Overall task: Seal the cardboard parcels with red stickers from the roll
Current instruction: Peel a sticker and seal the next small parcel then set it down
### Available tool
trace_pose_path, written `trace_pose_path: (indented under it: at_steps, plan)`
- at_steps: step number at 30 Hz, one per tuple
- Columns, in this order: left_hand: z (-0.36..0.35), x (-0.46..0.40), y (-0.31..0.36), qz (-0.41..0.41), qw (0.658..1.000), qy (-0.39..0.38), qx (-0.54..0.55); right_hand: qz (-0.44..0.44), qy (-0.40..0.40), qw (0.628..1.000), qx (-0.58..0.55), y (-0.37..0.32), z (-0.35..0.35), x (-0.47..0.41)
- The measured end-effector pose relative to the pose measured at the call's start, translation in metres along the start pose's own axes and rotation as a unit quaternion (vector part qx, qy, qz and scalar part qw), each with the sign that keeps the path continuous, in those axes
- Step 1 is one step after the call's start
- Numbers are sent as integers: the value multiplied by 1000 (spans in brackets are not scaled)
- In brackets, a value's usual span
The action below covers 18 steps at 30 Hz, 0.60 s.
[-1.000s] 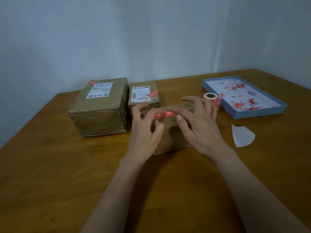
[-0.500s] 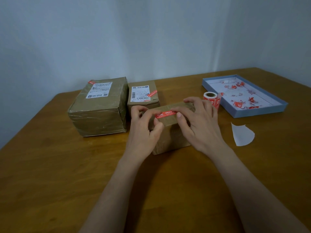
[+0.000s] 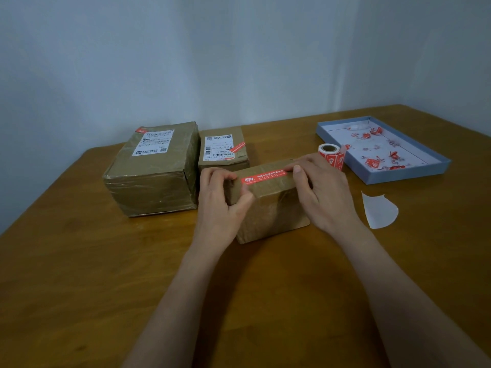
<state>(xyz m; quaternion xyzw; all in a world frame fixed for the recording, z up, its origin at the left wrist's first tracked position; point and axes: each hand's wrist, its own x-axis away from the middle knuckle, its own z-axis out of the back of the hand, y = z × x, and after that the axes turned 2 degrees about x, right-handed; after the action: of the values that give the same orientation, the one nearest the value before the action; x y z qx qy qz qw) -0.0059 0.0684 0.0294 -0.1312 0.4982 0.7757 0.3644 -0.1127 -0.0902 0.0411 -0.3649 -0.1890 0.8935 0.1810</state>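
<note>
Bare table (image 3: 79, 274) nearside; two parcels (image 3: 154, 168) crowd far left

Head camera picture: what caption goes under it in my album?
Two hands press a red sticker onto a cardboard parcel.

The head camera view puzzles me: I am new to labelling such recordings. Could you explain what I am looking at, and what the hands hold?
No machine here: a person wears a wide-angle camera on the head, so you look forward and down along their own bare arms. The left hand has its grip round the left end of the near parcel. The right hand presses a long red sticker onto that parcel's top with a fingertip. On the wooden table stand two more parcels behind: a big one and a smaller one, each with a white label. To the right are the sticker roll, a shallow blue tray holding red scraps, and a loose white backing paper.
</note>
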Motion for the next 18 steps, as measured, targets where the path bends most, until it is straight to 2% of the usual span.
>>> trace_pose_path:
  at_steps: [11,18]
  plan:
    - [7,2,-13,-56,997,-31,29,-9,-32,998,-59,7,-1,-1]
    - [7,3,-9,-45,997,-18,67,-9,-34,997,-71,8,1,-2]
